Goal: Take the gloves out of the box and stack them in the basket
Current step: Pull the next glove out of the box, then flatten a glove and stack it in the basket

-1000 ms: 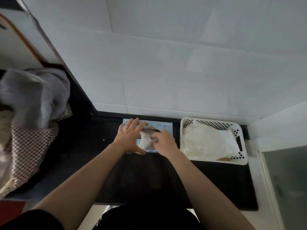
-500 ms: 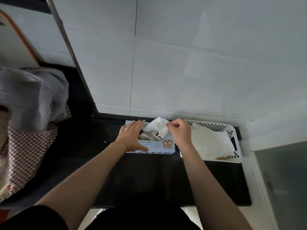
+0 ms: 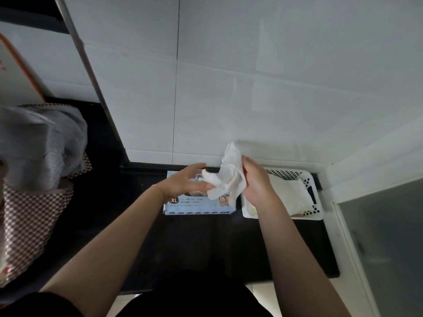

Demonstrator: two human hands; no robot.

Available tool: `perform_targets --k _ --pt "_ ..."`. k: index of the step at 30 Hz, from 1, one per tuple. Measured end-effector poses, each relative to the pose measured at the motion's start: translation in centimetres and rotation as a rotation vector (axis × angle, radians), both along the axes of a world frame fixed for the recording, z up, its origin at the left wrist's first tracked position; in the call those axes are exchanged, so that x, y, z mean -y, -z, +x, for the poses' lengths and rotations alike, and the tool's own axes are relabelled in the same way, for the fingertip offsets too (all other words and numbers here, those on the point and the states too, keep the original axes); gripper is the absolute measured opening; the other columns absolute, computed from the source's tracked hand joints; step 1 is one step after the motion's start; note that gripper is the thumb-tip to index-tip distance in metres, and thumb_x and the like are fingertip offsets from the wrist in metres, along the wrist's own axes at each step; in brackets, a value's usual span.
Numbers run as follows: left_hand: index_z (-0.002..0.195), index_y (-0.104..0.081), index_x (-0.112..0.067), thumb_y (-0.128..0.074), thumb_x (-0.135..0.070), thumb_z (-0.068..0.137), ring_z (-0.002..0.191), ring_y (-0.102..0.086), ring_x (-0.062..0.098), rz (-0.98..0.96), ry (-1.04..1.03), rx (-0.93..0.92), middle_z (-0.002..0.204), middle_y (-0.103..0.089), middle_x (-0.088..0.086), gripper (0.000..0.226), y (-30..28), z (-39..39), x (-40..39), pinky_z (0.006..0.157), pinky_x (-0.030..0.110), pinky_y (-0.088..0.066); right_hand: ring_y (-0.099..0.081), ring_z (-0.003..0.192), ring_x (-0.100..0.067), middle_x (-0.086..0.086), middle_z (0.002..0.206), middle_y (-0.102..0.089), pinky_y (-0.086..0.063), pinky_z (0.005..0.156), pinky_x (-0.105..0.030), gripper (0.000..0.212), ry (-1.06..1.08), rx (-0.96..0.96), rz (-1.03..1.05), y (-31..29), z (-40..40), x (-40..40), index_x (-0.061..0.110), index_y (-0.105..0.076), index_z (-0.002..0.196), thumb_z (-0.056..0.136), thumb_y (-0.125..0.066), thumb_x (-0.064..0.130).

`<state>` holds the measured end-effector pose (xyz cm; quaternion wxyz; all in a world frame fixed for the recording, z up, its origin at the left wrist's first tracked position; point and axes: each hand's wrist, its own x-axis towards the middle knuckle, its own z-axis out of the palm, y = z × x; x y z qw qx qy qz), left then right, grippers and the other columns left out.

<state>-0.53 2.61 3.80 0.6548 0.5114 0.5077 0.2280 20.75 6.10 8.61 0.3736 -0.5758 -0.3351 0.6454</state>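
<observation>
Gripping white glove [image 3: 230, 177], my right hand [image 3: 257, 183] held it above box [image 3: 199, 205]; left hand [image 3: 186, 180] hovered, fingers loose; basket [image 3: 317, 197] beside box, gloves stacked inside.

A home kitchen or utility corner, by the look of it — large pale wall tiles [image 3: 251, 88] fill the upper frame above a dark, glossy stone counter [image 3: 206, 243] at lower centre. A checked fabric bag [image 3: 25, 225] stuffed with plastic bags sits at the left edge, a white perforated basket [image 3: 317, 209] at right — beside it a frosted glass panel [image 3: 384, 248] in the lower right
</observation>
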Motion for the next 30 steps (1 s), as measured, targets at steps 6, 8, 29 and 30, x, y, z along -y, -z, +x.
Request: perform_targets --k 6,8,29,30 --pt "0.143 -0.044 -0.031 -0.07 -0.037 0.084 0.124 -0.057 0.015 -0.022 -0.045 0.325 0.132 -0.063 -0.005 0.064 -3.4 0.7 -0.4 0.111 0.042 -0.039 -0.064 0.098 -0.031 -0.017 0.106 -0.065 -0.047 0.09 -0.044 0.05 -0.06 -0.151 -0.193 -0.5 -1.0 1.3 -0.003 -0.066 0.116 0.08 -0.075 0.03" --pt "0.136 -0.053 -0.03 -0.069 -0.026 0.083 0.12 -0.061 0.026 0.005 -0.077 0.344 0.125 -0.067 0.004 0.055 -3.9 1.0 -0.7 0.109 0.045 -0.042 -0.065 0.09 -0.028 -0.013 0.098 -0.068 -0.049 0.084 -0.039 0.036 -0.12 -0.063 -0.173 -0.9 -1.1 1.6 0.002 -0.07 0.109 0.088 -0.068 0.031" --pt "0.08 -0.066 -0.013 -0.067 -0.02 0.091 0.059 -0.053 0.008 0.157 -0.377 0.074 0.069 -0.061 -0.004 0.013 -6.1 2.3 -1.0 0.057 0.02 -0.044 -0.069 0.092 -0.015 0.0 0.096 -0.073 -0.056 0.085 -0.035 0.015 -0.338 0.44 0.268 -3.1 -2.3 2.6 0.019 -0.068 0.096 0.087 -0.071 0.03" --pt "0.081 -0.066 -0.013 -0.067 -0.021 0.092 0.063 -0.055 0.009 0.151 -0.386 0.074 0.072 -0.063 -0.004 0.013 -6.1 2.3 -1.0 0.059 0.022 -0.046 -0.069 0.089 -0.018 -0.005 0.094 -0.073 -0.054 0.087 -0.041 0.013 -0.318 0.444 0.264 -3.1 -2.2 2.6 0.016 -0.069 0.094 0.088 -0.069 0.028"
